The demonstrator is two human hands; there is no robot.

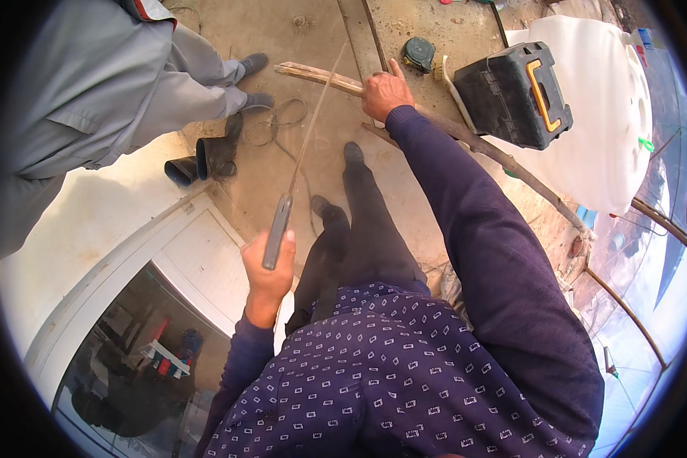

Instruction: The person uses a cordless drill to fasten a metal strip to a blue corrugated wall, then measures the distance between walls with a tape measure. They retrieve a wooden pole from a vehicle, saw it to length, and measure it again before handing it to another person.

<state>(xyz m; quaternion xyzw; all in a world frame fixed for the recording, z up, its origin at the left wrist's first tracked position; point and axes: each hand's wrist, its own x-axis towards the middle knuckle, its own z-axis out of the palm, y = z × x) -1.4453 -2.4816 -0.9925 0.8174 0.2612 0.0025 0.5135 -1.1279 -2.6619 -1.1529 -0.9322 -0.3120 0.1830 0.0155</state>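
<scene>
My left hand [268, 269] is closed round the dark grey handle [278, 233] of a handsaw. Its long thin blade [310, 131] points away from me and crosses a wooden branch [504, 158] close to the branch's pale, split left end. My right hand [387, 93] grips that branch just right of the blade, one finger stretched out. From there the branch runs down to the right, passing beside my right sleeve. Under the right hand lies the edge of a worn surface with a long board [361, 34] along it.
On that surface are a dark green tape measure [418, 53] and a black toolbox [511, 95] with an orange handle. A big white plastic container [607, 114] stands behind the toolbox. Left are a person in grey [103, 99], black boots [214, 156], a cord [275, 131] and a white-framed glass pane [141, 351].
</scene>
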